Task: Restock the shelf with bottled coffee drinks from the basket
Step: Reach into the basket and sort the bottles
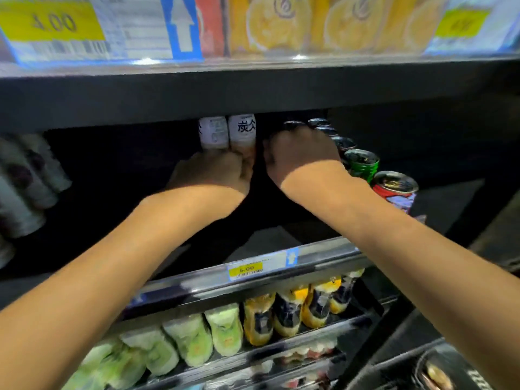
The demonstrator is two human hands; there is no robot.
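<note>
Two coffee bottles with white labels stand side by side deep in the dark middle shelf. My left hand reaches in below them and grips the lower part of the right-hand one, whose brown contents show at my fingers. My right hand is curled just to the right, its fingers hidden. A dark round bottle top peeks out beyond its knuckles, and the hand seems to grip that bottle. A dark basket shows at the bottom right corner.
A row of cans, green and red ones nearest, runs along the right of my right hand. Pale bottles lie at the far left of the shelf. Below the price rail stand green and yellow bottles. The upper shelf edge hangs close overhead.
</note>
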